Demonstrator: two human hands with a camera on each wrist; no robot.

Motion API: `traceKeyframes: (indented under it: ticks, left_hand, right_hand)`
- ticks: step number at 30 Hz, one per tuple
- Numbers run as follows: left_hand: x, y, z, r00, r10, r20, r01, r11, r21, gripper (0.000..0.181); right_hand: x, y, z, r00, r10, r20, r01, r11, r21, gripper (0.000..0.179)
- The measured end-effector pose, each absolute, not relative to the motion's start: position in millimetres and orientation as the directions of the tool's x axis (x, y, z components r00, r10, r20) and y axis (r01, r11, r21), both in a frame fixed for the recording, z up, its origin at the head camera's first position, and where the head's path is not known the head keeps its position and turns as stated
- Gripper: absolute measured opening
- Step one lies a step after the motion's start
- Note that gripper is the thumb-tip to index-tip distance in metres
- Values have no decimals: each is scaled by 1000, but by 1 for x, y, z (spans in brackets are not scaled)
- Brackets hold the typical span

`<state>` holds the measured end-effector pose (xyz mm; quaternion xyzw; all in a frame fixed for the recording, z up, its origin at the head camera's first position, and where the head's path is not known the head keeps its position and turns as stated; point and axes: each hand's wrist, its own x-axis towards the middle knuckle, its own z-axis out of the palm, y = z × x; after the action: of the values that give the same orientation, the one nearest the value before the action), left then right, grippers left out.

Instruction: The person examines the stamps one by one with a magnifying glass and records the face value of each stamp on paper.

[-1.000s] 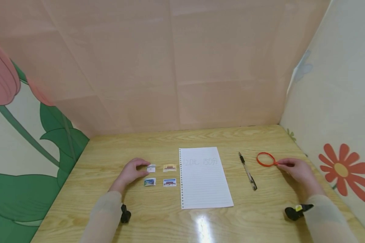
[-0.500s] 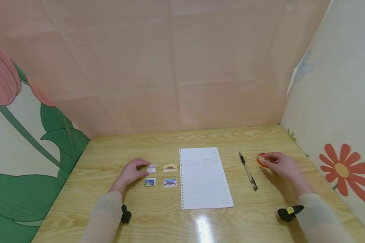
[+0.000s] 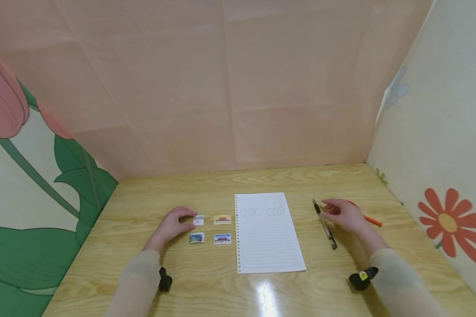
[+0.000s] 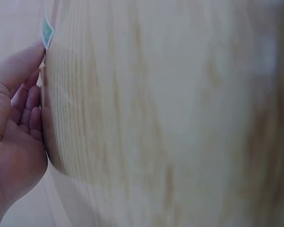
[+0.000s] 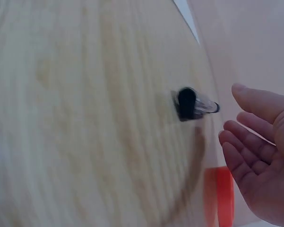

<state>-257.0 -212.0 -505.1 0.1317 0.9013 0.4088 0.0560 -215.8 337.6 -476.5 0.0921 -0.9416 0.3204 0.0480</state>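
My left hand (image 3: 173, 223) rests on the table, thumb and forefinger spread at the left edge of a pale stamp (image 3: 198, 220). In the left wrist view the thumb lies beside the corner of a white-edged green stamp (image 4: 47, 31). Three other stamps lie nearby: a yellow one (image 3: 222, 219), a green-blue one (image 3: 196, 237) and a blue one with a red building (image 3: 222, 239). My right hand (image 3: 346, 215) hovers with parted fingers just right of a black-gripped pen (image 3: 324, 226), holding nothing. Beneath it a red-rimmed hoop with a handle (image 3: 373, 221) is mostly hidden.
A lined sheet (image 3: 269, 246) with punched holes and faint handwriting lies between the stamps and the pen. The wooden table (image 3: 190, 286) meets a pinkish backdrop (image 3: 174, 88) behind and a flower-printed wall (image 3: 428, 132) on the right.
My right hand has let go of the red hoop's handle and moved left across the hoop to the pen. The left hand has stayed by the pale stamp.
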Motion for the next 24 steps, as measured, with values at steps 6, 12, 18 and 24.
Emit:
traceKeyframes:
  ticks: [6,12,18,24]
  left_hand:
    - [-257,-212,-505,-960,281,4,187,630,753,33]
    - [-257,-213,-506,-958,286,12,196,625,755,32]
    - [-258,-214,-506,-957,290,14,201,625,754,33]
    - [-258,-213,-505,-960,281,-1,183,628,757,32]
  right_hand:
    - [-219,332,-483,-978,-149,149,-208,801,-561,55]
    - [-220,329,-485,-979,-165,120,-204,791,-576,60]
    - [-219,329,-487,-976,-177,124,-216,786,-579,61]
    - [-219,326,-489,-973,-189,132,-231,783,-577,56]
